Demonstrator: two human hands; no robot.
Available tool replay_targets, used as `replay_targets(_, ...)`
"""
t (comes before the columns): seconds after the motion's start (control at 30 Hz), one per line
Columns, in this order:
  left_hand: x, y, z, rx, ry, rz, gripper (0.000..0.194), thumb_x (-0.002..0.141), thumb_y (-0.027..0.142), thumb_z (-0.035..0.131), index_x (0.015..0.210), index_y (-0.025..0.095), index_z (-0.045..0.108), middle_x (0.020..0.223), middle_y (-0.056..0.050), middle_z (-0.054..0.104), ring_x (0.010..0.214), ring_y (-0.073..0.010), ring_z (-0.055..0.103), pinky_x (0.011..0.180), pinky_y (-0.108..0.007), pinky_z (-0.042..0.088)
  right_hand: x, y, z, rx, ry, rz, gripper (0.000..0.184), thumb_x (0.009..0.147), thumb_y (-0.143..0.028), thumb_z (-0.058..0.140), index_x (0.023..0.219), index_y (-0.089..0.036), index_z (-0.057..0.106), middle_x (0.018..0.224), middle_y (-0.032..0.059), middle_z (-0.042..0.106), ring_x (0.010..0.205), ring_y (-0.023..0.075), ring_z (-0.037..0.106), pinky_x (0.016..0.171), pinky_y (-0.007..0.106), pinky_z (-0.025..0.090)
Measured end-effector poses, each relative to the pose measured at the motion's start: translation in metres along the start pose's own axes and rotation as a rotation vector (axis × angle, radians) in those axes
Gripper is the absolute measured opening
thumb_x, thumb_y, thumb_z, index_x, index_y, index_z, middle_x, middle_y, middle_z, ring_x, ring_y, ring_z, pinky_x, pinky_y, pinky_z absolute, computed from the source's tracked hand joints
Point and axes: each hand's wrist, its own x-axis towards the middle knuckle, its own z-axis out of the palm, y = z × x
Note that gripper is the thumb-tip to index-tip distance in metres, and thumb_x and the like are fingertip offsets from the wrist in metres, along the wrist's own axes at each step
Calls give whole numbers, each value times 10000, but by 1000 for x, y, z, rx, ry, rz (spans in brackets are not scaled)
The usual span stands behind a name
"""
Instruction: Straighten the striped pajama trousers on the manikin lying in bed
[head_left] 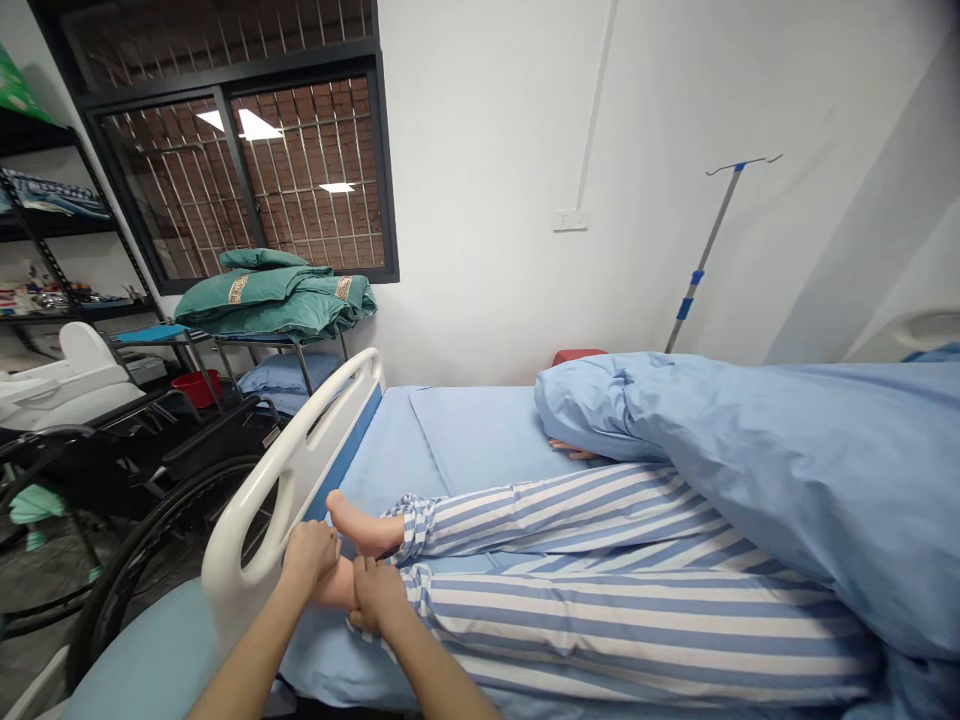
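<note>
A figure in blue-and-white striped pyjama trousers (585, 615) lies on the bed with its legs stretched to the left. My left hand (309, 553) is closed round the toe end of the near foot (337, 584). The fingers of my right hand (379, 594) wrap round the same leg at the ankle, just beside the trouser cuff. The far foot (364, 527) rests bare beside it, toes pointing up, close to my left hand. A light blue quilt (750, 450) covers the upper body, and a hand (574, 450) of the figure shows under its edge.
The white footboard (307, 430) rises just left of the feet. Beyond it stand a black wheelchair (172, 465), a rack with folded green bedding (277, 300) and a red bucket (197, 388). Behind the bed are an IV pole (709, 250) and a wall socket (571, 220).
</note>
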Motion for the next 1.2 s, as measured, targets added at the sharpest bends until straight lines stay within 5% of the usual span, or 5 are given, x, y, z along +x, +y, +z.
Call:
replay_targets(0.47, -23, -3, 31, -84, 441, -307, 403, 903, 274, 205, 928, 152, 588, 902, -104, 651, 705, -205, 635, 564, -271, 392, -4, -2, 1, -30, 66, 10, 574, 589, -384, 718, 1081, -179, 503, 1026, 126, 620, 892, 294, 617, 701, 383, 509)
replay_targets(0.8, -32, -7, 26, -69, 364, -325, 430, 896, 335, 227, 1012, 151, 598, 784, -118, 673, 721, -249, 649, 582, -294, 416, -6, -5, -4, -43, 42, 21, 583, 590, -356, 708, 1103, -174, 500, 1051, 138, 618, 898, 301, 610, 699, 387, 507)
replay_targets(1.2, 2, -9, 1, 32, 48, -9, 426, 854, 175, 279, 915, 99, 694, 892, -202, 674, 863, -263, 643, 754, -379, 454, -3, -2, 0, -36, 32, -3, 597, 592, -372, 695, 1098, -128, 494, 1034, 162, 603, 897, 320, 605, 708, 418, 506)
